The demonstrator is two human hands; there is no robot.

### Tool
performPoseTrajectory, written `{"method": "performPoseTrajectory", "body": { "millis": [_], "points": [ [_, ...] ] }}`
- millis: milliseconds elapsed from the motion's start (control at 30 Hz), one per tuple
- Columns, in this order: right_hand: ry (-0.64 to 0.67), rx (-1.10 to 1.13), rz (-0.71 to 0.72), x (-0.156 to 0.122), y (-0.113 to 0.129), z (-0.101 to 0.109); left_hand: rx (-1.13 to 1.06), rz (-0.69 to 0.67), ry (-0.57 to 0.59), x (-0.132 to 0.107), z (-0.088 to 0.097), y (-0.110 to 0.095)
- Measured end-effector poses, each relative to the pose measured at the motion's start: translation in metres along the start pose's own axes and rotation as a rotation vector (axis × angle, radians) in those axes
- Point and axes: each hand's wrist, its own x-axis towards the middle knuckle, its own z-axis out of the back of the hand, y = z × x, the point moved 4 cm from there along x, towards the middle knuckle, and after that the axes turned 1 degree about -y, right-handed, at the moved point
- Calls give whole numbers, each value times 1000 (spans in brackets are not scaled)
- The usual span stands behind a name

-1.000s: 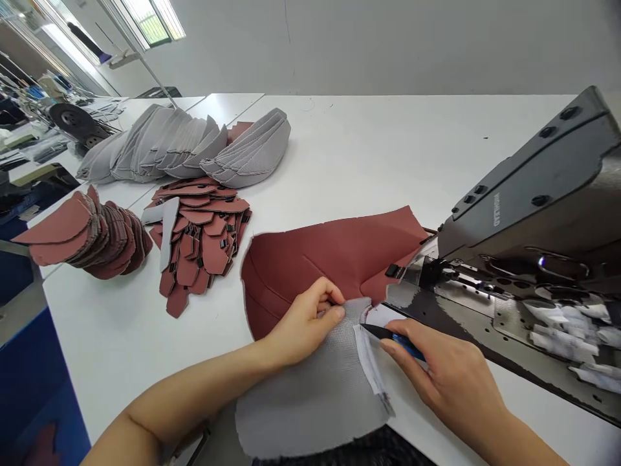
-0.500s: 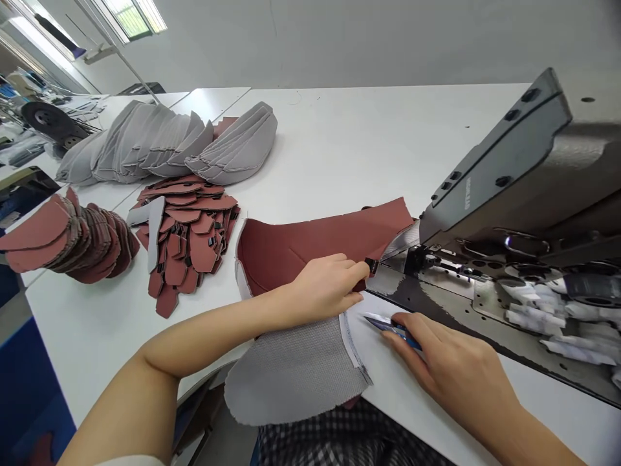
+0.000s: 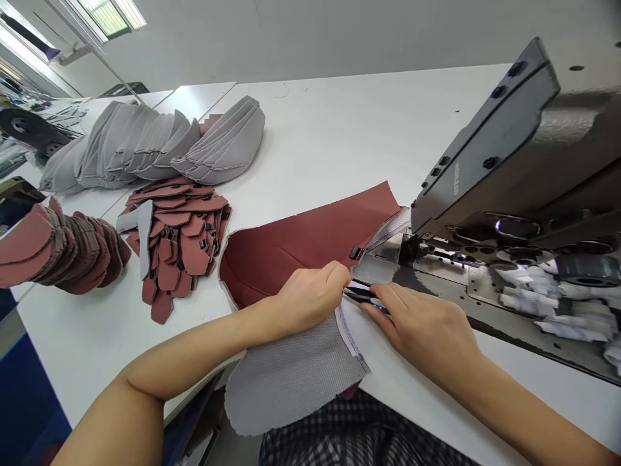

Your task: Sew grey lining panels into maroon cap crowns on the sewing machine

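My left hand (image 3: 313,294) is closed on the near edge of a reddish-brown fabric piece (image 3: 295,243) with a curved, stitched end. A small black clip or tag (image 3: 357,252) shows on the piece, just above my fingers. Grey mesh fabric (image 3: 295,375) hangs below that hand over the table's front edge, with a stitched white strip along its right side. In my right hand (image 3: 422,320) are small thread snips (image 3: 361,294) with blue handles. Their blades point left, right at my left fingertips and the fabric edge; what lies between the blades is hidden.
A sewing machine (image 3: 490,175) stands at right, near the fabric's right end. Pale wrapped bundles (image 3: 557,301) lie by its base. Leftward on the white table (image 3: 310,149) are a heap of brown pieces (image 3: 177,246), a brown stack (image 3: 72,249) and stacked grey pieces (image 3: 145,142).
My right hand has brought the snips left and up to the fabric edge beside my left fingers. My left hand has shifted slightly left with the fabric, and the clip is now uncovered.
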Motion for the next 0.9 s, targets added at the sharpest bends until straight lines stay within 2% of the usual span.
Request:
{"method": "performPoseTrajectory", "body": {
  "millis": [167, 267, 467, 567, 633, 767, 900],
  "points": [
    [5, 1, 35, 10, 4, -10, -61, -60, -67, -4, -2, 2],
    [11, 7, 43, 11, 4, -16, -65, -63, -50, -5, -2, 3],
    [35, 90, 15, -10, -2, -10, 93, -93, -22, 7, 9, -3],
    [54, 119, 2, -21, -7, -2, 109, -39, 7, 16, 12, 4],
    [28, 109, -37, -23, -11, 2, -29, 16, -8, 18, 14, 12],
    [-60, 144, -72, -13, -10, 4, -483, 107, -172, 9, 25, 23],
    [-125, 208, -50, 3, -1, 1, -714, 161, -275, -2, 30, 24]
  ]
}}
